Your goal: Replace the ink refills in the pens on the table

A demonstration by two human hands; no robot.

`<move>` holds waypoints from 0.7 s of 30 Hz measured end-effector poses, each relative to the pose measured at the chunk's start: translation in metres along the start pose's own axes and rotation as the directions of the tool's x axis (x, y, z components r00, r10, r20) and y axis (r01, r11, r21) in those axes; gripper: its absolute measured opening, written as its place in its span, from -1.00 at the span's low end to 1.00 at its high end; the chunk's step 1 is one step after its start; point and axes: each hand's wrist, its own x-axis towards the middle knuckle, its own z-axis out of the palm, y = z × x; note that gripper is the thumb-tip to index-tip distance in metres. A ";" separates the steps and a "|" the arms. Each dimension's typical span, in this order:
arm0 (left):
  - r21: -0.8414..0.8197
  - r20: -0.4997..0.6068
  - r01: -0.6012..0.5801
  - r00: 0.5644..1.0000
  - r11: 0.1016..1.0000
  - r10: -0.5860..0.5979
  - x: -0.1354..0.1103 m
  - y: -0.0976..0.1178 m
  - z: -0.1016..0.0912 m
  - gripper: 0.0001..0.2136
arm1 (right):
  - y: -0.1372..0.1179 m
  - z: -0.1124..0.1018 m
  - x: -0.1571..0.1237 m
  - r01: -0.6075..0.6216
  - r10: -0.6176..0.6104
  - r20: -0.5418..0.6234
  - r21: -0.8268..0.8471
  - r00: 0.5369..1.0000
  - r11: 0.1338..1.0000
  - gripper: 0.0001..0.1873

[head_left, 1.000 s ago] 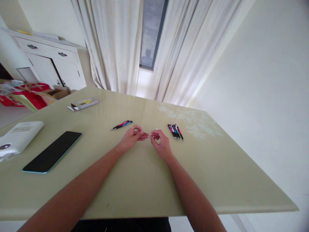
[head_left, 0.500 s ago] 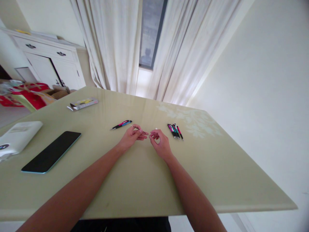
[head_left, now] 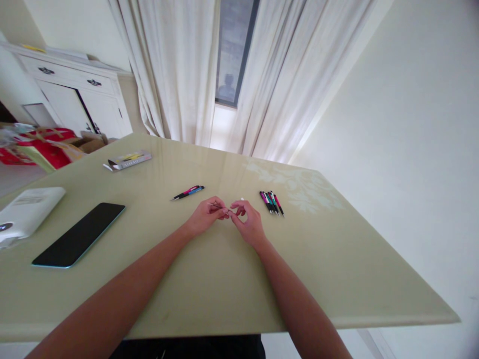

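My left hand [head_left: 208,216] is closed in a pinch on a thin rod, which looks like a pen refill [head_left: 215,205], lying across the fingers and pointing toward my right hand. With thumb and fingertips pressed together, my right hand [head_left: 248,220] meets the rod's end; whatever tiny piece sits in that pinch is too small to name. A small white piece [head_left: 242,199] shows just behind the right fingers. Left of my hands lie two pens [head_left: 188,193], one pink and one blue, both with black grips. To the right is a group of several coloured pens [head_left: 272,203].
A dark-screened phone or tablet [head_left: 79,234] and a white device [head_left: 32,212] lie on the table's left side. Farther back is an opened small box [head_left: 127,160]. The pale green table [head_left: 359,269] ends at a wall on the right; curtains hang behind.
My left hand has turned and its fingers have closed in around the rod. The rod's end now meets my right fingertips, where a small gap was before. The pens have not moved.
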 end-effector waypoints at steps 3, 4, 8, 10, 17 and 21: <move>-0.012 -0.059 0.023 0.998 1.000 -0.023 0.002 -0.002 -0.001 -0.59 | 0.008 -0.003 0.001 -0.055 0.050 -0.043 -0.103 0.998 0.993 -0.81; -0.018 -0.077 0.029 0.997 0.999 -0.031 0.003 -0.003 -0.002 -0.59 | 0.013 -0.004 0.001 -0.067 0.061 -0.042 -0.160 0.997 0.985 -0.83; 0.017 -0.108 0.023 0.994 1.000 -0.021 0.004 -0.003 -0.003 -0.60 | 0.032 -0.006 0.001 -0.069 0.087 0.030 -0.377 0.996 0.924 -0.89; 0.052 -0.115 0.017 0.993 0.999 -0.011 0.004 -0.002 -0.002 -0.63 | 0.037 -0.004 0.000 -0.070 0.107 0.061 -0.437 0.992 0.897 -0.90; 0.032 -0.163 0.031 0.986 0.999 -0.025 0.002 0.001 -0.003 -0.61 | 0.038 0.000 0.000 -0.129 0.153 0.028 -0.400 0.988 0.908 -0.80; 0.018 -0.181 0.029 0.983 0.999 -0.025 0.002 0.001 -0.004 -0.57 | 0.034 0.003 0.000 -0.233 0.240 0.036 -0.130 0.970 0.964 -0.67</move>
